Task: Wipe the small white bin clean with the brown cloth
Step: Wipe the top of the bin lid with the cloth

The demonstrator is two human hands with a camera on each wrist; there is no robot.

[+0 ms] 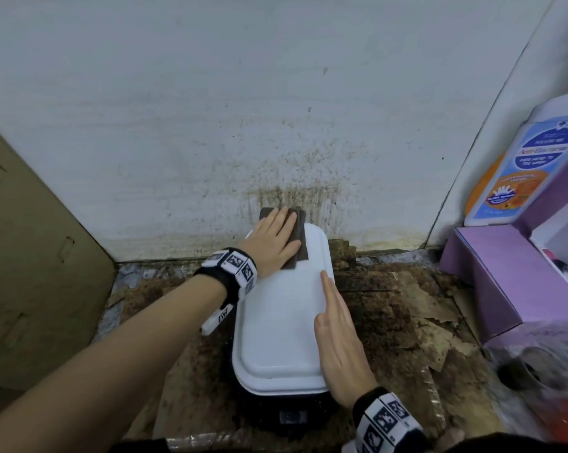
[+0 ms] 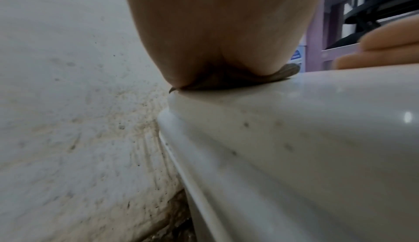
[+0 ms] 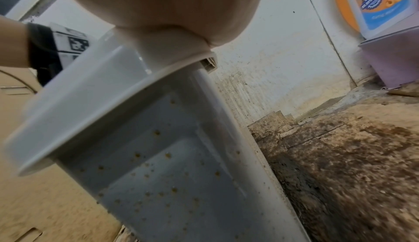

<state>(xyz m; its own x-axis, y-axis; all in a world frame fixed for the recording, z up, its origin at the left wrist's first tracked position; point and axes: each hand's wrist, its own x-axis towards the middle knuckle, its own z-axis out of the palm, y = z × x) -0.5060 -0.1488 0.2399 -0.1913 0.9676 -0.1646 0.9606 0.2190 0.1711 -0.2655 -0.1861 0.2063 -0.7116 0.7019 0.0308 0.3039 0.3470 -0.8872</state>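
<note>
Clearly the wiping is under way: the left hand (image 1: 272, 240) lies flat, fingers straight, pressing the brown cloth (image 1: 297, 238) onto the far end of the lid of the small white bin (image 1: 282, 322), which stands on stained cardboard (image 1: 406, 322) against a spattered wall (image 1: 276, 125). The right hand (image 1: 338, 338) rests open along the lid's right edge, steadying it. I'd judge only the lid top is being worked; next the cloth needs drawing back toward the near end with firm pressure, then down the sides, where the right wrist view shows brown specks.
</note>
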